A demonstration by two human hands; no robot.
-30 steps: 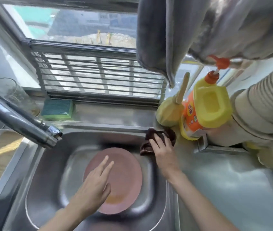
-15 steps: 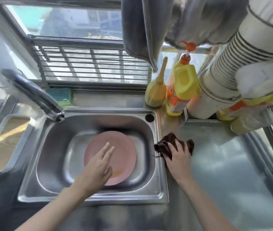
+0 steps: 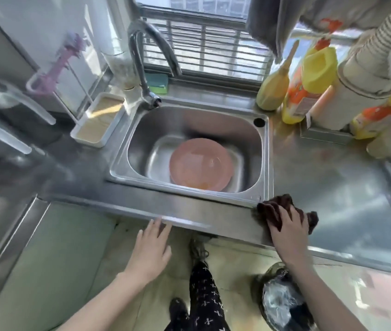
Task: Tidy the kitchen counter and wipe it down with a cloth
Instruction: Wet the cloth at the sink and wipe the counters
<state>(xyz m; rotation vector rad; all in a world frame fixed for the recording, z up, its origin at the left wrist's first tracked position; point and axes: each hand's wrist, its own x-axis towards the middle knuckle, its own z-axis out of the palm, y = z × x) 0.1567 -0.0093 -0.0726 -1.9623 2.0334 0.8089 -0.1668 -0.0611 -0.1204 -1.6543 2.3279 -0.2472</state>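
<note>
A dark brown cloth (image 3: 276, 207) lies on the steel counter (image 3: 338, 192) by the sink's near right corner. My right hand (image 3: 289, 231) presses flat on the cloth, fingers spread over it. My left hand (image 3: 150, 250) hovers open, fingertips at the counter's front edge, holding nothing. A pink plate (image 3: 200, 164) lies in the steel sink (image 3: 265, 163) with an orange smear at its near rim.
A curved tap (image 3: 146, 65) arches over the sink's back left. Yellow and orange detergent bottles (image 3: 309, 84), a brush (image 3: 273, 87) and stacked paper cups (image 3: 366, 68) crowd the back right. A white tray (image 3: 97, 117) sits left of the sink. A lined bin (image 3: 283, 304) stands on the floor.
My right hand has dragged the cloth from the sink's back right corner down to the near right corner. My left hand has left the plate and come back to the counter's front edge.
</note>
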